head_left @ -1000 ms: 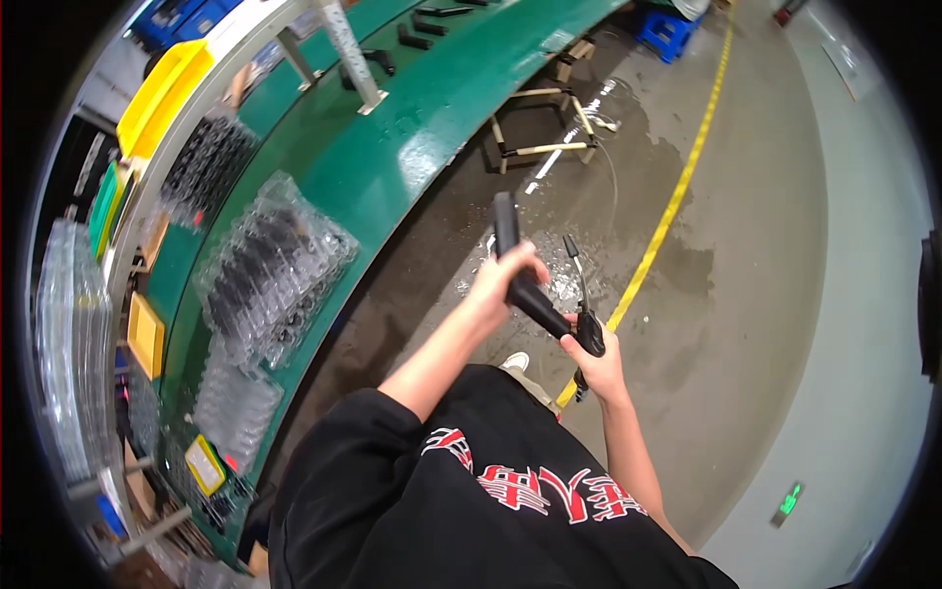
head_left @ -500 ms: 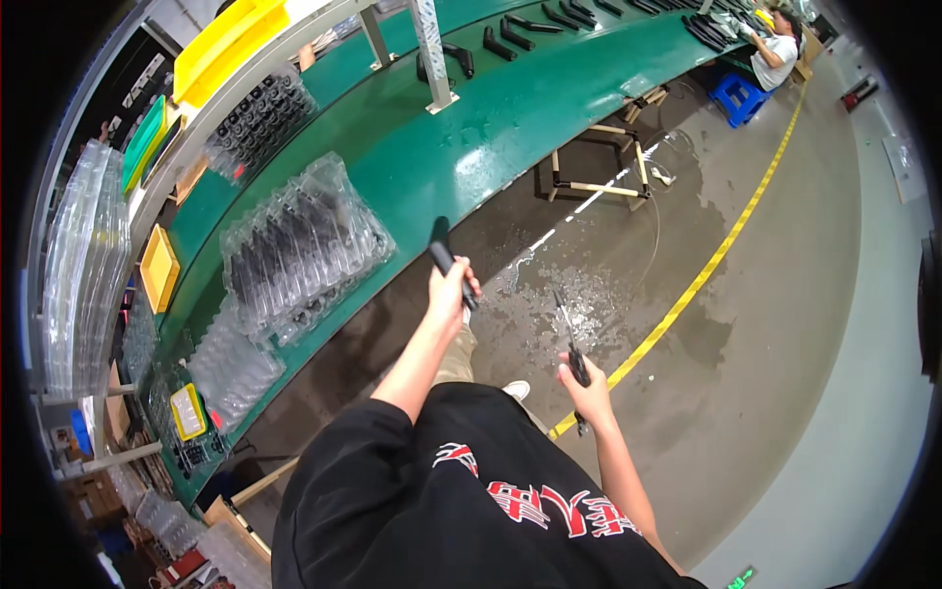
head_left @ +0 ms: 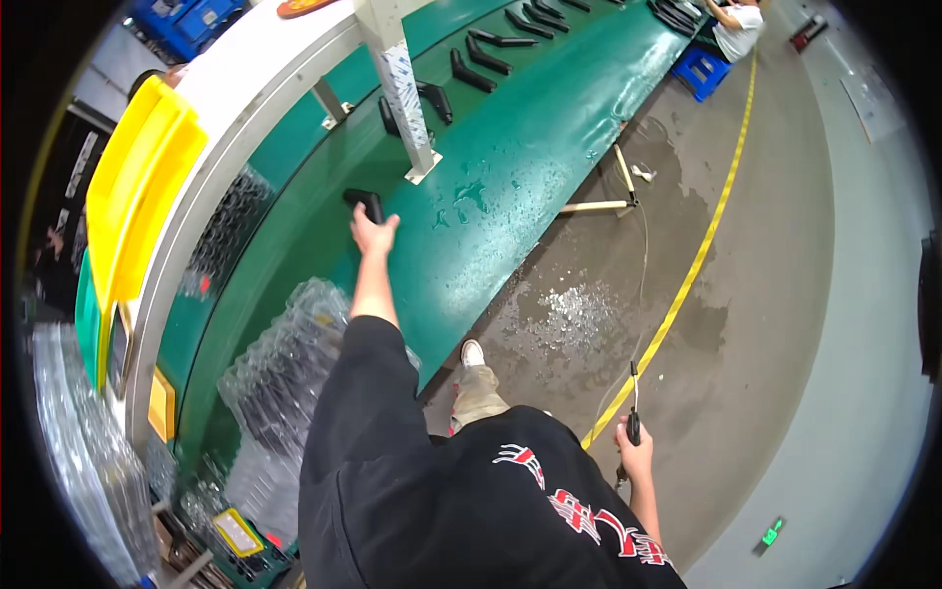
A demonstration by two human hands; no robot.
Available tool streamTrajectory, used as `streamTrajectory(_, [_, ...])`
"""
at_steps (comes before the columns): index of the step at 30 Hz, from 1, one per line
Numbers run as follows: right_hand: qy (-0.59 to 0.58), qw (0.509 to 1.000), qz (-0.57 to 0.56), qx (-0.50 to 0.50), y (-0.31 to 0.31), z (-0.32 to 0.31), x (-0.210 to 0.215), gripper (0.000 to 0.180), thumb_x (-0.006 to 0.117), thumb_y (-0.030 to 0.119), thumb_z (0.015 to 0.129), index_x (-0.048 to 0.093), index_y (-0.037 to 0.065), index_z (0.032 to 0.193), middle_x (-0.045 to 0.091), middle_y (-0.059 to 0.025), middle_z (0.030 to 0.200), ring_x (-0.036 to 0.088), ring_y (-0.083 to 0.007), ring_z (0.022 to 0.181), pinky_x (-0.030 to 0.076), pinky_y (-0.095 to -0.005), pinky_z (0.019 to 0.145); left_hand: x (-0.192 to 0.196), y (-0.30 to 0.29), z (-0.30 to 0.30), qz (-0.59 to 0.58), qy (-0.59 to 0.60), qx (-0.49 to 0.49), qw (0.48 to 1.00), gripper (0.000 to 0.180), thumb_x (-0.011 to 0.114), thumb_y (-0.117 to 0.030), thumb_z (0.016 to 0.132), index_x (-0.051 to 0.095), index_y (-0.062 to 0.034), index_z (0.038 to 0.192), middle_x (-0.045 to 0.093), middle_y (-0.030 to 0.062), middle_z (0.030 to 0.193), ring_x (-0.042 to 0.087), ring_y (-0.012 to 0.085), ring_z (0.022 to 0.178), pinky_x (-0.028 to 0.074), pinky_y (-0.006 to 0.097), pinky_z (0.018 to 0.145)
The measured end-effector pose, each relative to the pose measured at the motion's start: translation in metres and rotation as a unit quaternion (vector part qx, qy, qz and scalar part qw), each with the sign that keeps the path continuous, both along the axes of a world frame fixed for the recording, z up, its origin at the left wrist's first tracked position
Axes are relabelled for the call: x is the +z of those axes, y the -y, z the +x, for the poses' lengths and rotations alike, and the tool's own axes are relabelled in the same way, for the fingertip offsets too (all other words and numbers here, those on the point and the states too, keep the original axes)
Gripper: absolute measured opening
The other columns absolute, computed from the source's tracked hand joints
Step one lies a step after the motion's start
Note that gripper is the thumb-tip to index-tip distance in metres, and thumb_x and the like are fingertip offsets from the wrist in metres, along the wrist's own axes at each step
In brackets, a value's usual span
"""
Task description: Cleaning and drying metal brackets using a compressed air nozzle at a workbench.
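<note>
My left hand (head_left: pixel 374 234) reaches out over the green bench and grips the near end of a black angled handle-shaped part (head_left: pixel 364 203). The part lies at or just above the dark green strip; I cannot tell whether it rests on it. Farther along, similar black angled parts (head_left: pixel 473 71) lie in a row. Low on the right, over the floor, my right hand (head_left: pixel 636 454) is closed round a black-handled tool (head_left: pixel 634 428) with a thin pale shaft and a dark tip. Its fingers partly hide the handle.
Clear plastic trays (head_left: pixel 285 378) are stacked on the bench near my left arm. A metal post (head_left: pixel 397 88) stands on the bench, and yellow bins (head_left: pixel 142 187) sit on the shelf. Water wets the green bench top (head_left: pixel 491 236) and floor. A person (head_left: pixel 738 29) sits at the far end.
My left hand has carried the black angled part from above the floor forward and left to the bench. My right hand has moved lower and right with the tool. The view has shifted.
</note>
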State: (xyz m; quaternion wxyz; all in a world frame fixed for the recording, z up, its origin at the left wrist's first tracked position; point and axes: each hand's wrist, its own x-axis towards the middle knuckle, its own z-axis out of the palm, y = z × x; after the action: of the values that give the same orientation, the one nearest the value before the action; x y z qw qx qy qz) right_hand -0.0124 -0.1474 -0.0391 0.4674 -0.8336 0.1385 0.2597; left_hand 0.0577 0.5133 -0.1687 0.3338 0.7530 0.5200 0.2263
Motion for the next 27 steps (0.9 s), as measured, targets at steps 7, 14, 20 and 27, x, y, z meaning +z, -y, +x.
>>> streamTrajectory(7, [-0.045, 0.998, -0.011, 0.038, -0.058, 0.045, 0.003, 0.020, 0.064, 0.015, 0.093, 0.067, 0.004, 0.110, 0.062, -0.0028, 0.073, 0.057, -0.0117, 0.064, 0.047, -0.0232, 0.062, 0.154, -0.014, 0.001, -0.056, 0.165, -0.057, 0.983, 0.048, 0.071, -0.025, 0.085, 0.059, -0.0012, 0.125, 0.066, 0.0173, 0.113, 0.065, 0.0304, 0.103, 0.050, 0.039, 0.094])
streamTrajectory(14, [-0.061, 0.981, 0.013, 0.183, -0.111, 0.097, -0.004, 0.021, 0.064, 0.015, 0.094, 0.066, 0.003, 0.111, 0.062, -0.0028, 0.073, 0.057, -0.0113, 0.063, 0.047, -0.0237, 0.061, 0.209, 0.035, -0.247, 0.244, -0.092, 0.087, 0.962, 0.044, 0.072, -0.023, 0.082, 0.062, -0.0009, 0.119, 0.066, 0.0152, 0.113, 0.063, 0.0320, 0.103, 0.049, 0.039, 0.091])
streamTrajectory(20, [-0.081, 0.959, 0.014, 0.271, -0.135, 0.117, -0.023, 0.021, 0.064, 0.015, 0.094, 0.065, 0.002, 0.111, 0.062, -0.0034, 0.073, 0.057, -0.0115, 0.064, 0.047, -0.0237, 0.061, 0.145, 0.061, -0.443, 0.083, -0.285, 0.328, 0.897, 0.083, 0.085, -0.047, 0.067, 0.054, 0.0013, 0.128, 0.065, 0.0203, 0.113, 0.062, 0.0353, 0.107, 0.050, 0.041, 0.092])
streamTrajectory(27, [-0.085, 0.959, 0.002, 0.269, -0.124, 0.108, -0.032, 0.021, 0.063, 0.015, 0.094, 0.066, 0.003, 0.111, 0.062, -0.0045, 0.074, 0.058, -0.0125, 0.064, 0.047, -0.0244, 0.062, 0.143, 0.056, -0.476, -0.014, -0.248, 0.275, 0.929, 0.082, 0.085, -0.042, 0.068, 0.051, 0.0003, 0.130, 0.067, 0.0168, 0.103, 0.066, 0.0287, 0.091, 0.054, 0.037, 0.081])
